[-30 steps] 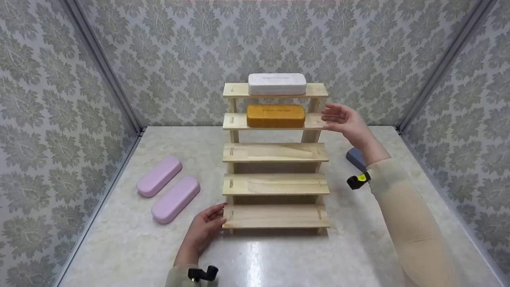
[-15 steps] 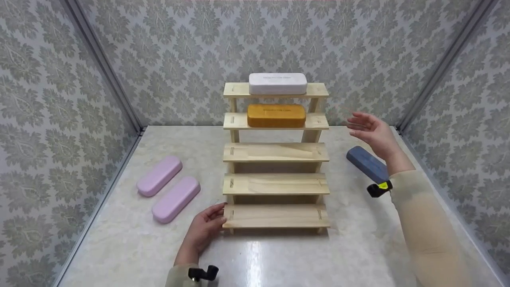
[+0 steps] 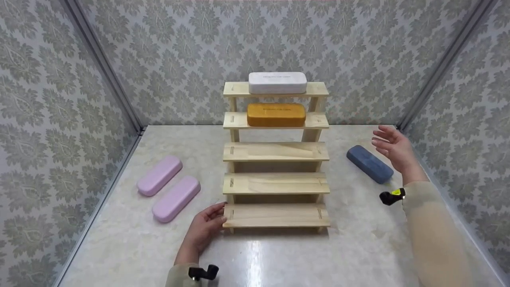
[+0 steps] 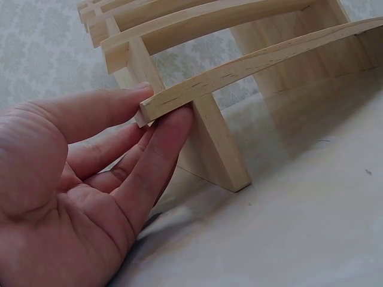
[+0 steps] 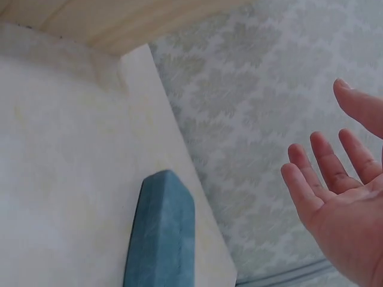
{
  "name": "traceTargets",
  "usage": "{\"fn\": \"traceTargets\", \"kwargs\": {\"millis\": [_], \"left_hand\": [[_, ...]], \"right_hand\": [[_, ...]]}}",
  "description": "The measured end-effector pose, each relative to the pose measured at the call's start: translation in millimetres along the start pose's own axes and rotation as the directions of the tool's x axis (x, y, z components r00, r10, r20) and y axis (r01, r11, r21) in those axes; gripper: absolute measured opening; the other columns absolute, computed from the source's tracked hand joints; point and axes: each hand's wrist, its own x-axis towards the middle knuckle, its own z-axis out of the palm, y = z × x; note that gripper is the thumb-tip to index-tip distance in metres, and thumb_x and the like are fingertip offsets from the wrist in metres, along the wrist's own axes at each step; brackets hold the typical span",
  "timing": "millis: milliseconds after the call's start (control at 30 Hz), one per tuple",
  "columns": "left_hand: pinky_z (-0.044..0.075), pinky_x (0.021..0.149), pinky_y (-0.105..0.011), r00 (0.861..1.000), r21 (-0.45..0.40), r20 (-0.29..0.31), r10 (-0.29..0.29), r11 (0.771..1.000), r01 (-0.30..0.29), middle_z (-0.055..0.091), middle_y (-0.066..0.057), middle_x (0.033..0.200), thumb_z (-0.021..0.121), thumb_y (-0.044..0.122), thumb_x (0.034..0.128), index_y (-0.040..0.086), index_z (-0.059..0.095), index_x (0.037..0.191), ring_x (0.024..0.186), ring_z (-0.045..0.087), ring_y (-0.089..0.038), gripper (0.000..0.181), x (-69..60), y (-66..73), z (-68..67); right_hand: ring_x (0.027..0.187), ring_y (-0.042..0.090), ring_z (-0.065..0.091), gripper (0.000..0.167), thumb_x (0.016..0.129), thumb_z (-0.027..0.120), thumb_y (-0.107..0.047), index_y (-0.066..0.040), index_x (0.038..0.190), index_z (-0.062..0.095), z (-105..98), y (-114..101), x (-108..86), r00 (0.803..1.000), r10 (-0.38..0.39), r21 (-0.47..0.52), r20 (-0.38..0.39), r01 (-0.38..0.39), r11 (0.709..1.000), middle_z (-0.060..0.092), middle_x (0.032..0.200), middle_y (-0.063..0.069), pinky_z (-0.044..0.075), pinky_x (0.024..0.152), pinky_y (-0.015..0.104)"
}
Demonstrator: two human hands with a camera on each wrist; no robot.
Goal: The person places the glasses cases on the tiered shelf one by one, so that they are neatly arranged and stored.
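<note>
While the left hand steadies the wooden rack, the right hand is free near the blue case

Because the white case sits on the top step and the amber case on the second, the work looks like setting cases out on the rack, with the right hand between placements. The left hand pinches the end of the lowest step, thumb above and fingers beneath. The right hand holds nothing; its fingers are loosely spread, thumb well apart, and it touches neither case nor rack. The blue case lies slantwise to the right of the rack. If it is to go up next, the right hand would need to come down over it, close around its sides and turn it in line with a step, while the left keeps the rack from shifting.

Two pink cases lie side by side, slanted, left of the rack. Everything rests on a pale, marbled table with a bright glare near its front. Behind stands a back wall in grey leaf-patterned paper, with matching walls on both sides and grey metal strips at the corners.
</note>
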Motion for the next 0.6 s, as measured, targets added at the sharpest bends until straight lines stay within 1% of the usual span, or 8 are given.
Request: {"fn": "traceTargets", "kwargs": {"millis": [33, 100, 167, 267, 367, 467, 533, 600], "left_hand": [[0.06, 0.088, -0.025, 1.0, 0.0, 0.004, 0.004, 1.0, -0.004, 0.069, -0.002, 0.116, 0.066, -0.006, 0.0916, -0.011, 0.043, 0.148, 0.104, 0.068, -0.014, 0.061, -0.2, 0.0, -0.1], [0.06, 0.087, -0.025, 1.0, -0.001, 0.006, 0.011, 1.0, -0.011, 0.069, -0.001, 0.115, 0.066, -0.006, 0.0916, -0.012, 0.044, 0.148, 0.104, 0.068, -0.014, 0.061, -0.4, 0.0, -0.2], [0.06, 0.085, -0.024, 1.0, -0.001, 0.007, 0.013, 1.0, -0.013, 0.069, -0.001, 0.115, 0.067, -0.005, 0.0916, -0.011, 0.045, 0.147, 0.103, 0.068, -0.013, 0.06, -0.2, -0.2, -0.2], [0.06, 0.082, -0.024, 1.0, 0.003, 0.006, 0.008, 1.0, -0.008, 0.069, 0.0, 0.115, 0.068, -0.003, 0.0915, -0.01, 0.046, 0.147, 0.101, 0.068, -0.013, 0.06, 0.5, -0.2, -0.5], [0.06, 0.079, -0.025, 1.0, 0.016, 0.0, -0.009, 1.0, 0.009, 0.069, 0.001, 0.115, 0.068, -0.003, 0.0916, -0.008, 0.046, 0.147, 0.099, 0.069, -0.013, 0.06, 0.7, 0.3, -0.8], [0.06, 0.076, -0.024, 1.0, 0.024, -0.007, -0.017, 1.0, 0.018, 0.069, 0.001, 0.115, 0.067, -0.004, 0.0915, -0.009, 0.046, 0.148, 0.098, 0.069, -0.014, 0.061, 0.3, 0.9, -0.6], [0.06, 0.075, -0.024, 1.0, 0.028, -0.011, -0.022, 0.999, 0.022, 0.069, 0.001, 0.115, 0.067, -0.004, 0.0912, -0.009, 0.045, 0.148, 0.098, 0.069, -0.014, 0.061, 0.3, 0.8, -0.6], [0.059, 0.075, -0.024, 1.0, 0.032, -0.008, -0.018, 0.999, 0.018, 0.068, 0.0, 0.115, 0.067, -0.004, 0.0914, -0.009, 0.045, 0.148, 0.098, 0.068, -0.013, 0.061, 0.1, 1.0, -0.3]], "right_hand": [[0.108, -0.003, 0.064, 0.044, 0.097, 0.07, -0.007, -0.026, 0.133, 0.053, -3.2, 2.5, -1.1, 1.0, 0.008, -0.009, -0.013, -0.008, 1.0, 0.06, 0.123, -0.012, 0.053, 0.09, 0.014], [0.105, -0.004, 0.064, 0.047, 0.096, 0.07, -0.009, -0.027, 0.136, 0.052, -8.9, 7.4, -3.0, 0.999, 0.029, -0.016, -0.036, -0.03, 0.999, 0.06, 0.121, -0.014, 0.048, 0.11, 0.026], [0.102, -0.005, 0.063, 0.054, 0.096, 0.072, -0.011, -0.026, 0.142, 0.049, -14.3, 12.5, -4.8, 0.997, 0.054, -0.028, -0.062, -0.055, 0.998, 0.059, 0.118, -0.016, 0.033, 0.126, 0.042], [0.106, -0.002, 0.06, 0.071, 0.095, 0.074, -0.017, -0.021, 0.156, 0.039, -22.2, 21.7, -6.7, 0.99, 0.089, -0.079, -0.113, -0.098, 0.992, 0.055, 0.118, -0.019, 0.009, 0.13, 0.06], [0.134, 0.016, 0.054, 0.084, 0.095, 0.074, -0.023, -0.019, 0.164, 0.026, -29.2, 32.0, -8.0, 0.975, 0.135, -0.134, -0.175, -0.159, 0.978, 0.053, 0.14, -0.007, 0.008, 0.13, 0.059], [0.157, 0.029, 0.026, 0.087, 0.098, 0.071, -0.026, -0.019, 0.166, 0.018, -35.0, 42.7, -9.4, 0.958, 0.181, -0.157, -0.223, -0.219, 0.963, 0.031, 0.167, 0.009, 0.008, 0.131, 0.055], [0.16, 0.032, 0.014, 0.087, 0.099, 0.07, -0.026, -0.02, 0.166, 0.015, -37.1, 49.2, -11.3, 0.945, 0.212, -0.146, -0.248, -0.253, 0.956, 0.015, 0.173, 0.011, 0.007, 0.132, 0.053], [0.161, 0.032, 0.011, 0.088, 0.099, 0.069, -0.025, -0.02, 0.167, 0.013, -38.5, 55.5, -13.1, 0.932, 0.241, -0.129, -0.27, -0.283, 0.95, 0.01, 0.174, 0.011, 0.007, 0.132, 0.051]]}}
